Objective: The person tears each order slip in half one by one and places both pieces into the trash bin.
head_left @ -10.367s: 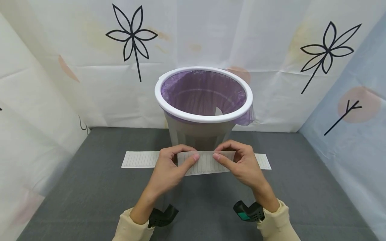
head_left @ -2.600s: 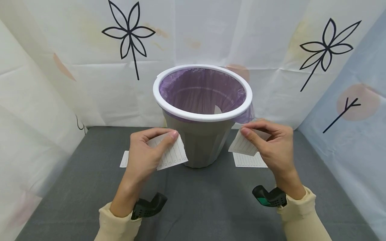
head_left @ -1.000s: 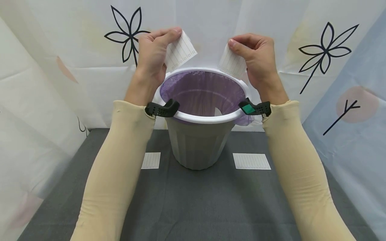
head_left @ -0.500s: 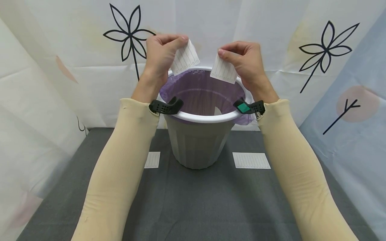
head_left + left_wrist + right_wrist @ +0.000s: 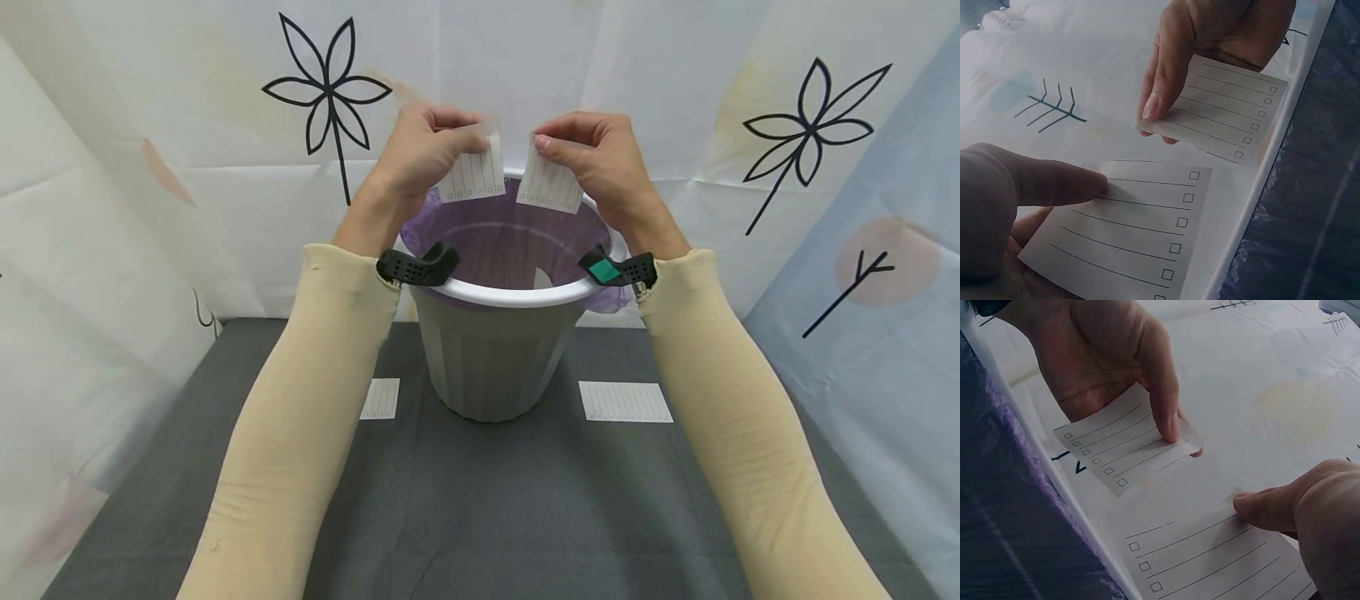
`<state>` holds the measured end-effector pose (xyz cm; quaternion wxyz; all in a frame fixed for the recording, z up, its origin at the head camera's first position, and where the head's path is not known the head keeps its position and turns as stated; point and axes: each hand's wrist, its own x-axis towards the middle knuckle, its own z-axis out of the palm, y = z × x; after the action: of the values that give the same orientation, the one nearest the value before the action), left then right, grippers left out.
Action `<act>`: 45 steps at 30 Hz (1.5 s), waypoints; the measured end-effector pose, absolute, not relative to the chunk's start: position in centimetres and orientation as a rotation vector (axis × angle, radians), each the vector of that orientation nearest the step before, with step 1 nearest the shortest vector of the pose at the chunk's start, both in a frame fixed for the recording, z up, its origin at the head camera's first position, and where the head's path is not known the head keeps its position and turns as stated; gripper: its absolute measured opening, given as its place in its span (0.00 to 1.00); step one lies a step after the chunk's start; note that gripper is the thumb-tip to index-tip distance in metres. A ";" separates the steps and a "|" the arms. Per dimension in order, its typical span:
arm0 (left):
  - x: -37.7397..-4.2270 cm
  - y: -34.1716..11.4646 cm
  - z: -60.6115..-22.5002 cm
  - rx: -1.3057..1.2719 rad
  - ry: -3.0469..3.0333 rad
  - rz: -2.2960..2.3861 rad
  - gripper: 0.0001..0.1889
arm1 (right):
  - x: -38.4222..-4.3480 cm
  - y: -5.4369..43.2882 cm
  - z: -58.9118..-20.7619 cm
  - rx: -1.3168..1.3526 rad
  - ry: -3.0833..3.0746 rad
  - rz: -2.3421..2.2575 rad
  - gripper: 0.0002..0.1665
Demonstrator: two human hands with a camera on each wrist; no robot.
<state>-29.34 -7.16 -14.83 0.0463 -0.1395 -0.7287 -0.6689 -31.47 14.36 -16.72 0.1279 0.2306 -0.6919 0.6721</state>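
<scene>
My left hand [image 5: 427, 154] pinches a torn piece of lined paper [image 5: 474, 173] between thumb and fingers. A second piece of lined paper [image 5: 551, 185] is pinched by my right hand [image 5: 600, 158]. Both pieces hang side by side with a narrow gap, over the far part of a trash bin [image 5: 491, 358] with a white rim and purple liner [image 5: 495, 242]. Small checkboxes run along one edge of each piece, as the left wrist view shows on the left-hand paper [image 5: 1141, 231] and the right-hand paper [image 5: 1222, 109]. A white scrap [image 5: 542, 279] shows inside the bin.
On the grey tabletop [image 5: 495, 500] lie a lined paper strip [image 5: 381, 398] left of the bin, partly behind my left sleeve, and another lined strip [image 5: 625, 402] to its right. A patterned white cloth [image 5: 510, 67] rises behind the bin.
A single strip gripped by both hands has become two separate pieces. Both hands have risen from the table to above the bin. Lately they have drawn closer together and a little lower.
</scene>
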 end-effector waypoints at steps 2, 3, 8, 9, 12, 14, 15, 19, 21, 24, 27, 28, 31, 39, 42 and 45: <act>-29.3 -7.1 -14.8 -0.418 -2.257 -2.042 0.15 | -31.4 14.4 -16.7 0.675 -2.023 1.954 0.05; -29.3 -7.1 -14.9 -0.414 -2.264 -2.047 0.15 | -31.4 14.4 -16.7 0.676 -2.028 1.955 0.05; -29.4 -6.9 -14.9 -0.426 -2.275 -2.083 0.15 | -31.2 14.6 -16.8 0.689 -2.050 1.985 0.06; -29.3 -6.9 -14.9 -0.430 -2.273 -2.096 0.14 | -31.2 14.6 -16.8 0.694 -2.050 2.002 0.06; -29.2 -6.9 -14.9 -0.432 -2.265 -2.139 0.14 | -31.0 14.7 -16.8 0.707 -2.049 2.039 0.06; -29.0 -6.9 -14.8 -0.431 -2.269 -2.144 0.13 | -30.8 14.8 -16.8 0.712 -2.040 2.054 0.06; -28.8 -7.0 -14.8 -0.429 -2.270 -2.146 0.13 | -30.7 14.8 -16.7 0.713 -2.036 2.054 0.06; -28.2 -7.0 -14.7 -0.441 -2.269 -2.128 0.13 | -29.9 15.0 -16.5 0.711 -2.015 2.058 0.06; -27.8 -7.1 -14.6 -0.446 -2.265 -2.121 0.13 | -29.4 15.2 -16.4 0.720 -2.012 2.052 0.06; -27.1 -7.2 -14.4 -0.453 -2.245 -2.135 0.13 | -28.7 15.4 -16.3 0.744 -1.999 2.040 0.07; -26.3 -7.4 -14.3 -0.469 -2.230 -2.142 0.13 | -28.0 15.7 -16.3 0.768 -1.979 2.028 0.06; -26.0 -7.4 -14.3 -0.480 -2.230 -2.135 0.13 | -27.8 15.8 -16.4 0.778 -1.969 2.028 0.06; -25.0 -7.7 -14.4 -0.519 -2.235 -2.095 0.12 | -27.0 16.1 -16.4 0.821 -1.949 2.021 0.07; -22.3 -8.5 -15.5 -0.683 -2.150 -2.029 0.10 | -24.6 17.1 -17.5 0.913 -1.939 1.898 0.07; -21.2 -8.9 -16.2 -0.744 -2.086 -2.029 0.09 | -23.6 17.4 -18.2 0.952 -1.909 1.861 0.06; -20.2 -9.2 -16.9 -0.808 -2.015 -2.035 0.08 | -22.5 17.8 -18.8 0.974 -1.870 1.857 0.07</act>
<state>-20.24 -9.22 -16.87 0.0829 -0.2705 -0.6747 -0.6817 -22.48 17.83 -18.83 0.1654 0.3418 -0.6564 0.6519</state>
